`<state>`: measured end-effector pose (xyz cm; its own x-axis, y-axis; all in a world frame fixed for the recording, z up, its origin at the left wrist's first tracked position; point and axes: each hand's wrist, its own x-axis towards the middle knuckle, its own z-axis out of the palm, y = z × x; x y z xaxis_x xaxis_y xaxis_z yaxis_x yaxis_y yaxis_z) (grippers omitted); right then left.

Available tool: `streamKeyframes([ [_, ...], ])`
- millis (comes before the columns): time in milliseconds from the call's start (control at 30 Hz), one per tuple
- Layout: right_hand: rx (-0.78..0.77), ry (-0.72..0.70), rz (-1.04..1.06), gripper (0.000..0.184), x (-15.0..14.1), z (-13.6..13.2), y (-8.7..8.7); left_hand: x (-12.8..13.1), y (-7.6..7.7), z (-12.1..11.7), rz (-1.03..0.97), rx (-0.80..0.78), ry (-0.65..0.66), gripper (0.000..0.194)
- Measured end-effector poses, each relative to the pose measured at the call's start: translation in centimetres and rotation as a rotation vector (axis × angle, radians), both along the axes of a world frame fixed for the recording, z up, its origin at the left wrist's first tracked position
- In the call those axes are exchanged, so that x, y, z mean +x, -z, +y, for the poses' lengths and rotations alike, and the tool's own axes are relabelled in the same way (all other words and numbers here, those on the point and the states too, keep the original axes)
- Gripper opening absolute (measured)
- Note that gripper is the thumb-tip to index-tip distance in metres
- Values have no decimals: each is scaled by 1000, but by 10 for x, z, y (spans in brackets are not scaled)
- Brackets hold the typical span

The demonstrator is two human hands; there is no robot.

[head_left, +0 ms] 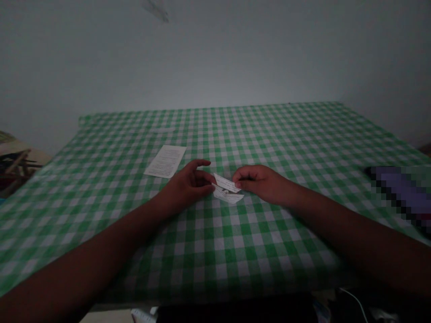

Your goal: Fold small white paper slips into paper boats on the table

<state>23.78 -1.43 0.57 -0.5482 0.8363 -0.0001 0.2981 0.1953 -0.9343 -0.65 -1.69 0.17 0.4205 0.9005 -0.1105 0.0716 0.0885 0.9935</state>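
Between my hands, low over the table, is a small printed paper (227, 182) with dark lines of text. It shows as an upper strip and a lower flap that meet at an angle; I cannot tell whether it is one folded sheet or two pieces. My left hand (185, 185) pinches its left end between thumb and fingers, the index finger stretched out above. On the other side, my right hand (261, 183) is closed, thumb and forefinger gripping the upper strip's right end. A flat printed sheet (166, 161) lies beyond my left hand.
A green-and-white checked cloth (215, 251) covers the table, which stands against a pale wall (215, 54). At the right edge lies a dark-rimmed purple object (404, 184), partly pixelated. Wooden items (20, 163) stand past the table's left side. A white cable (355, 300) hangs below the front edge.
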Motion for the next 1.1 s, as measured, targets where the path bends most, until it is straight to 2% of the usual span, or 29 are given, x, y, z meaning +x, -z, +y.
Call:
streamKeyframes([
  [200, 321, -31, -134, 15, 4, -6, -13, 4, -7, -8, 27, 116, -26, 55],
  [367, 506, -63, -204, 17, 5, -11, -19, 5, -9, -13, 104, 309, -30, 50],
  [500, 632, -141, -257, 18, 3, -13, -23, 5, -5, -13, 148, 371, -49, 48],
  [667, 699, -177, -325, 19, 1, -15, -23, 3, -2, -11, 200, 413, -23, 46],
  [833, 686, -179, -391, 18, 3, -13, -20, 1, 0, -8, 240, 431, -15, 43],
  [1100, 662, -214, -333, 17, 2, -13, -21, -2, 0, -6, 333, 489, 10, 37],
])
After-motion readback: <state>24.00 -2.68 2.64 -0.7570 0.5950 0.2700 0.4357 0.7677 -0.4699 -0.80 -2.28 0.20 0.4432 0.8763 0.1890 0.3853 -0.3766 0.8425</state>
